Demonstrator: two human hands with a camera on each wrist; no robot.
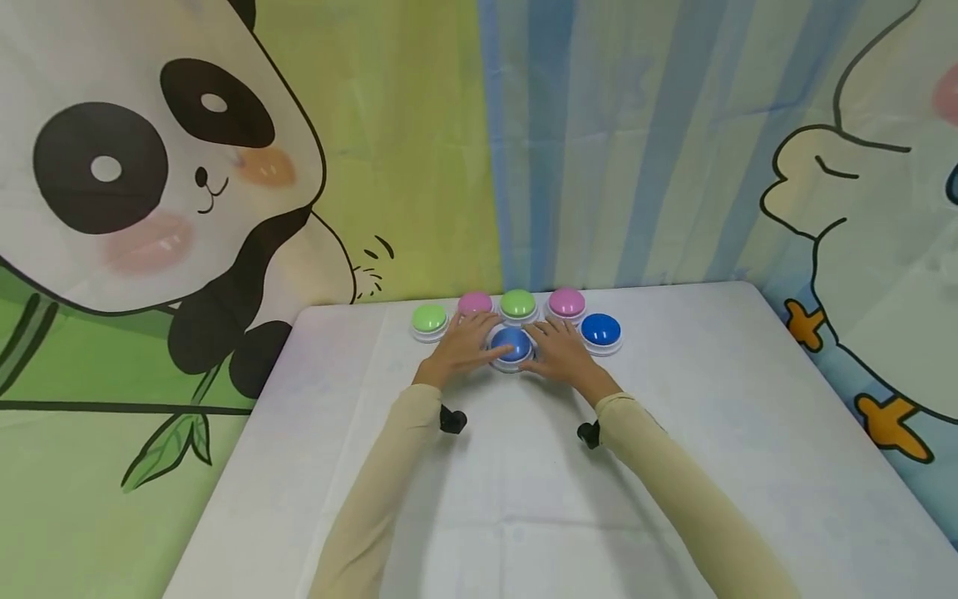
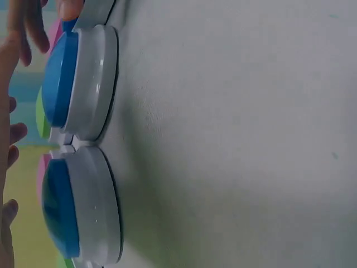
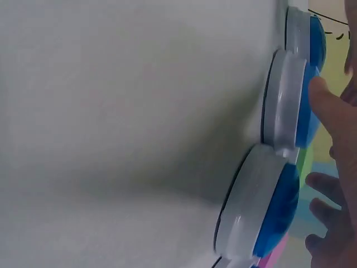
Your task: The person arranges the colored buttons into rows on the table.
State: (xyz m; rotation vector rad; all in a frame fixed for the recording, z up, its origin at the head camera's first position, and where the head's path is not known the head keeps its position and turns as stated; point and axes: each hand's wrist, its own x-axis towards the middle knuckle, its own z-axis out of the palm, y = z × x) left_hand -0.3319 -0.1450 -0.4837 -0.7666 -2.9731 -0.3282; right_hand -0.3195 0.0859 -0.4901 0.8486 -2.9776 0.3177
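Left hand (image 1: 460,345): palm down, fingers extended and spread, gripping nothing; fingertips over the back row, thumb over the edge of the middle button.
Right hand (image 1: 560,349): likewise loose and spread, holding nothing; thumb at the same button's other side. Thumb contact: cannot be told.

Between the hands: one round push button with glossy blue dome and white plastic base (image 1: 516,338), upright.
Beside it, under the left hand: a matching blue-domed button (image 2: 61,206), seen from the left wrist.
Under the right hand: another blue-domed button (image 3: 279,206), seen from the right wrist, close beside the middle one.

Behind, left to right: light-green domed button (image 1: 429,317); pink domed button (image 1: 475,302), partly covered by left fingers; second light-green button (image 1: 518,303); second pink button (image 1: 566,302). Farther right: dark-blue domed button (image 1: 601,329).

Wrists: beige long sleeves (image 1: 659,466), each with a small black device (image 1: 452,419) near the cuff.

Support: white cloth-covered table (image 1: 494,482).

Backdrop: printed fabric curtain (image 1: 419,150) with cartoon panda (image 1: 254,191) at left.
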